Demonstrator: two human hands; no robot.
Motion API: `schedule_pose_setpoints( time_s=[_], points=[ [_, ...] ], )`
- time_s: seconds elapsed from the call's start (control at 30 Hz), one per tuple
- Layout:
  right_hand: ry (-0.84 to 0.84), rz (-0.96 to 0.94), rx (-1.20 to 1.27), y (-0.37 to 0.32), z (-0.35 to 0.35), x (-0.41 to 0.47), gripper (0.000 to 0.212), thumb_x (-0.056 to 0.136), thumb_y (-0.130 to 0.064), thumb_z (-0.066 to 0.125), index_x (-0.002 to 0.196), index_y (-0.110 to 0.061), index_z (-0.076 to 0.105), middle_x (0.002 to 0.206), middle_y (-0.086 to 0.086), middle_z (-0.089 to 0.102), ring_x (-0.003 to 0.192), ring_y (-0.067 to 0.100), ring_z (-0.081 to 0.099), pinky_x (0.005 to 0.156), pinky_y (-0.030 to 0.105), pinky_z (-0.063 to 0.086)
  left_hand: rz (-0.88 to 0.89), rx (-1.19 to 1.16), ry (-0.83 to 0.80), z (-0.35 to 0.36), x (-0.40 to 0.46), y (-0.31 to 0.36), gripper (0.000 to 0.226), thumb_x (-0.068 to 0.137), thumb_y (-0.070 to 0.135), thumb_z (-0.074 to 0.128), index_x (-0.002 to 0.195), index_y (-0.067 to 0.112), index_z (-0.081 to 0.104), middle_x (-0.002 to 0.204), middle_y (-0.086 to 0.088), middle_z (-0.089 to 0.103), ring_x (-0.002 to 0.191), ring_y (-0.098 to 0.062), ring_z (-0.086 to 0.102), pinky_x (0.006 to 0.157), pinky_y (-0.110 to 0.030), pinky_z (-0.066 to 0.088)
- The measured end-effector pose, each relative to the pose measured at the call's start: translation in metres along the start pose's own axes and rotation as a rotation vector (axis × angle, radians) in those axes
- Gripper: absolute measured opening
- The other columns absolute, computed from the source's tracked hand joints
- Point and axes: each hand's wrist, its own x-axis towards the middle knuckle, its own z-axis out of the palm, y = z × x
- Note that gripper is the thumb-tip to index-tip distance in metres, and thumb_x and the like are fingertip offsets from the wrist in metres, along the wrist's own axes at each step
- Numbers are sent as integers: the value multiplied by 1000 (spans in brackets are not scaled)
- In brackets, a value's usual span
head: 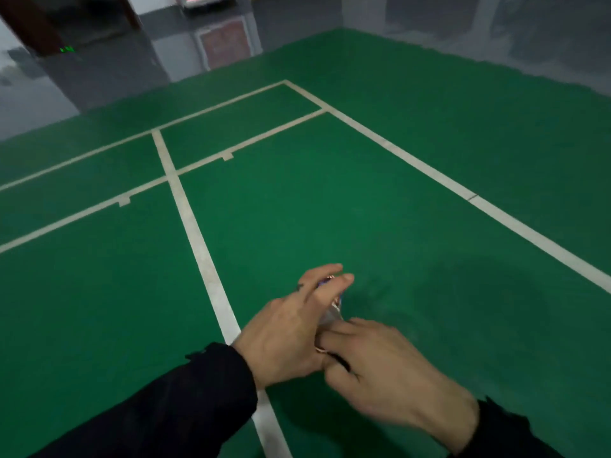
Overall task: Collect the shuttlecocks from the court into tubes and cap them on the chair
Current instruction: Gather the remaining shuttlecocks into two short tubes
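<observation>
Left hand point(291, 325) is wrapped round the tube point(330, 312), holding it steady out front so the right hand point(390, 368) can work at its near end, fingers pinching there; probably feeding a shuttlecock in, but that's blurred and buried between both hands; no chair in view, just green court point(330, 200) beyond them.

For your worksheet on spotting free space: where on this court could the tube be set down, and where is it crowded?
Free: green floor between the centre line and the right sideline. Crowded: near the bottom, where left hand and right hand meet around the tube.
</observation>
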Motion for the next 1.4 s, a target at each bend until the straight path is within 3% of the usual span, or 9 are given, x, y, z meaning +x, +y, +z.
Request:
schedule_pose_setpoints(
  time_s=[0.1,0.37,0.53,0.7,0.77,0.93,1.07,1.2,1.4],
  points=[
    [78,160,117,-4,-3,-24,23,86,-40,44,108,-37,51,111,-14,63,85,12,59,71,34,49,-6,-54,34,9,7,15,107,67,36,79,143,56,6,153,16,33,117,-15,66,92,-43,58],
    [96,685,315,30,-33,-165,28,93,-40,39,100,-20,58,116,19,68,100,42,62,84,47,52,603,298,-376,96,100,140,133,41,30,96,154,31,27,148,-2,44,67,-6,68,50,-23,52],
    [103,980,212,48,-48,-269,27,95,-26,48,114,-14,64,124,20,67,109,42,62,89,45,53,885,221,-531,191,127,227,132,59,16,84,159,49,4,150,-3,44,103,-21,72,59,-37,61],
    [907,1029,648,84,-47,-344,28,83,-18,53,105,-26,69,100,-5,76,65,4,62,61,33,55,581,-102,-506,251,134,268,109,81,46,73,151,60,-9,151,7,33,118,-26,62,95,-42,54],
    [1167,1156,442,127,-42,-363,21,91,-20,59,108,-27,69,107,-10,74,69,0,62,72,36,58,452,-58,-454,260,134,260,113,82,52,80,157,47,-4,152,1,33,123,-27,59,100,-39,49],
    [707,1644,-27,234,-23,-408,62,98,-34,57,156,-25,36,163,19,33,144,40,39,116,51,37,301,43,-511,223,127,218,102,82,63,74,160,40,11,154,8,30,127,-17,55,109,-37,46],
    [652,1592,115,231,-17,-389,26,96,-29,66,119,-17,61,113,21,72,100,39,67,83,43,54,247,73,-483,177,126,189,98,77,67,75,156,39,24,151,12,39,127,-14,54,110,-37,47],
    [1258,1202,561,148,-31,-299,20,89,-13,79,93,-17,59,81,-5,67,69,5,58,66,23,47,251,74,-478,152,131,173,127,72,62,83,157,48,-10,155,3,40,128,-17,57,112,-44,46],
    [1377,523,1047,59,-32,-191,58,92,11,65,131,-29,46,114,21,63,99,25,70,86,32,58,235,7,-468,115,122,163,150,66,56,90,129,65,-46,167,-1,25,131,-15,57,116,-38,41]
  ],
)
